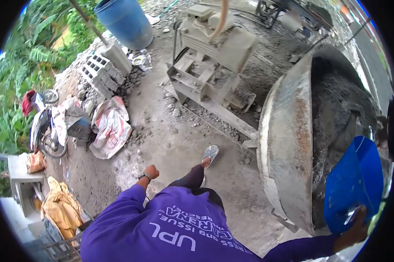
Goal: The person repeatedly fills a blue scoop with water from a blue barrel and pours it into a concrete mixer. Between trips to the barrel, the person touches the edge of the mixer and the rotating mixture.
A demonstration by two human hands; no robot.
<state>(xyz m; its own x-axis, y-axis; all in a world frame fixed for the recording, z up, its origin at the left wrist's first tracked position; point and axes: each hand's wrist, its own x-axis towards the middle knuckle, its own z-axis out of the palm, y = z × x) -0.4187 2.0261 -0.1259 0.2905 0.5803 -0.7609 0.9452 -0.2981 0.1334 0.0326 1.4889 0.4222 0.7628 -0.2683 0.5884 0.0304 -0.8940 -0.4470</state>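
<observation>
My right hand (355, 229) grips a blue plastic container (353, 179) at its lower end. The container looks like a cut-open jug and stands at the right, in front of the drum's mouth. Beside it is a large round metal mixer drum (288, 135), rusty and crusted with cement, with dark grey material (332, 118) inside. My left hand (150, 172), with a watch at the wrist, hangs at my side over the ground. Its fingers are curled in, and nothing shows in them.
A dusty engine on a metal frame (205, 83) stands ahead, left of the drum. Further left are hollow blocks (101, 74), a blue barrel (126, 26), a white-and-red sack (111, 126) and a motorcycle (52, 139). Yellow cloth (62, 207) lies at lower left. Loose stones dot the ground.
</observation>
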